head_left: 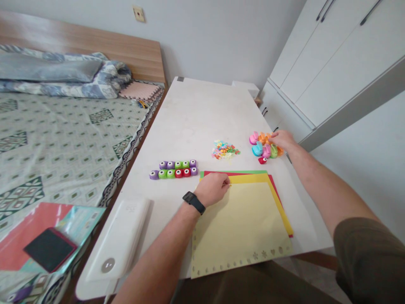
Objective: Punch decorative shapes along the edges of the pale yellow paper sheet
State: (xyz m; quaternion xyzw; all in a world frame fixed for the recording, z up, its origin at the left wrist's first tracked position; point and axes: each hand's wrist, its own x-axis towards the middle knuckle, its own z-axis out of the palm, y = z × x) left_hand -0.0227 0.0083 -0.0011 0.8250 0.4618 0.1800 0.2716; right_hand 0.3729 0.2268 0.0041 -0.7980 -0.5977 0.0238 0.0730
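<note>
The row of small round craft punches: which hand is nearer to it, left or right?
Left. The left hand rests on the stacked coloured paper, just right of the row; the right hand is farther off, touching the larger punches.

Eleven small craft punches [174, 169] sit in two rows, five behind and six in front: five purple, four green, two red. Seven larger craft punches [261, 145] show in one cluster, some partly hidden: two pink, two orange, one blue, one green, one red. Four sheets of coloured paper [240, 223] lie stacked. There are two hands, the left hand [211, 189] and the right hand [282, 140], and one wristwatch [193, 202].
</note>
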